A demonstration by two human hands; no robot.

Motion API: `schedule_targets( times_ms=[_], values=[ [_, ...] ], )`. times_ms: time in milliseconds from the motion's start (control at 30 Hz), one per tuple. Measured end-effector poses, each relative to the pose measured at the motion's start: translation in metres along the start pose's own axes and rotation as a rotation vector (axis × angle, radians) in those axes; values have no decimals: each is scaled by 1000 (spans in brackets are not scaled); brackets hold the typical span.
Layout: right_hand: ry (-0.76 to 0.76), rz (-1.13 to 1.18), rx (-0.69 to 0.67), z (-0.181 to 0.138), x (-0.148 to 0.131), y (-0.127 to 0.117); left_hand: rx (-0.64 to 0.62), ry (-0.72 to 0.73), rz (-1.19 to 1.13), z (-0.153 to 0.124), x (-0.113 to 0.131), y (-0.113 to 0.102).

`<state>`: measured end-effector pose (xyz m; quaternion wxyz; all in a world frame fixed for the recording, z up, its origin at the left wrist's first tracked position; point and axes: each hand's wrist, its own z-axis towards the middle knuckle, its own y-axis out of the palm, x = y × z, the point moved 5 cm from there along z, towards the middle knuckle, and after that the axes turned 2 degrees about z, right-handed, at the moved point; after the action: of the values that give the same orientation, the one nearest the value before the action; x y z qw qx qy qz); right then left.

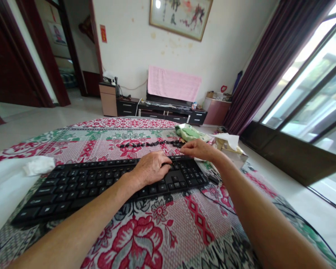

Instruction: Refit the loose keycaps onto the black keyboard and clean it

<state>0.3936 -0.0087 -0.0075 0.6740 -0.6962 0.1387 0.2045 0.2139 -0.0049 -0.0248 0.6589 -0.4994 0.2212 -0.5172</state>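
The left hand [152, 168] is touching a black keyboard [86, 183] as the right hand [201, 149] is curling beside loose keycaps [148, 144], their angle obscuring whether either is gripping anything.

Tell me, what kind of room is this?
Probably a living room in someone's home: there's a pink towel draped over what may be a television, a framed picture above it, and a long purple curtain.

Looks like plastic on the keyboard [86, 181] — matt and smooth — and woven cloth, slightly rough, on the tablecloth [137, 239]. Reads as soft, matt cloth on the towel [173, 84], glossy board on the low cabinet [151, 113], clear glass in the window [305, 89] and crumpled, matt paper in the tissue [39, 165].
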Motion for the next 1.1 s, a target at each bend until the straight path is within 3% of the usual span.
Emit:
schedule_targets(
  times_ms=[67, 133, 267, 700, 900, 1100],
  values=[
    [26, -127, 158, 14, 3, -6, 52, -24, -16, 1, -3, -3],
    [46, -261, 223, 29, 5, -4, 103, -61, -3, 1, -6, -5],
    [98, -432, 207, 50, 9, 7, 132, -121, 40, 0, -12, -4],
    [197, -507, 223, 62, 7, 15, 48, -114, 123, -1, -14, 0],
    [71, -300, 223, 45, 2, 3, 26, -128, 134, -2, -13, -1],
    [-21, 42, 16, -2, 4, 1, 22, -139, 164, 10, -2, -3]
  ],
)
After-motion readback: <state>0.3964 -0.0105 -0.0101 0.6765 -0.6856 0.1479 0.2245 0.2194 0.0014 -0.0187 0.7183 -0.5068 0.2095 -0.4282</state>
